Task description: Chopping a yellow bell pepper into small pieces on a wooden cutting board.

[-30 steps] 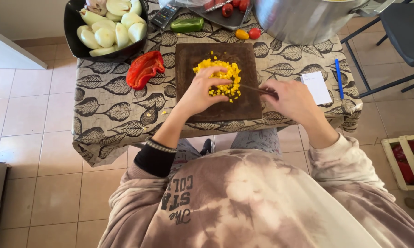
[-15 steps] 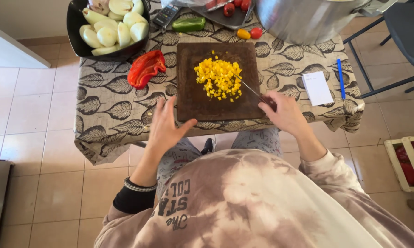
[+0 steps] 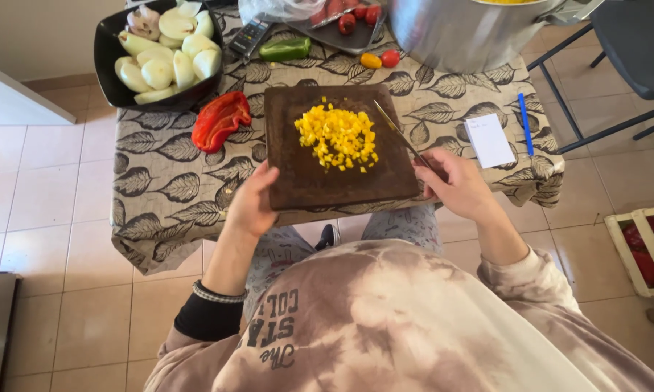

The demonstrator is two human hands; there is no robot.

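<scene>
A dark wooden cutting board (image 3: 319, 181) lies on a small table covered by a leaf-patterned cloth (image 3: 160, 189). A pile of diced yellow pepper (image 3: 338, 136) sits on the board's far half. My left hand (image 3: 253, 203) grips the board's near left corner. My right hand (image 3: 454, 181) holds a knife (image 3: 396, 131) at the board's right edge, with the blade pointing away along that edge. A red pepper half (image 3: 220, 120) lies on the cloth left of the board.
A black bowl of peeled onion pieces (image 3: 160, 58) stands at the far left. A green pepper (image 3: 285, 48), small tomatoes (image 3: 380, 58), a tray and a large metal pot (image 3: 457, 29) stand behind. A notepad (image 3: 488, 139) and blue pen (image 3: 525, 123) lie right. A chair stands beyond the table.
My left hand left the diced pepper, dropped off the table edge, and now grips the board's near left corner. My right hand with the knife slid to the board's right edge.
</scene>
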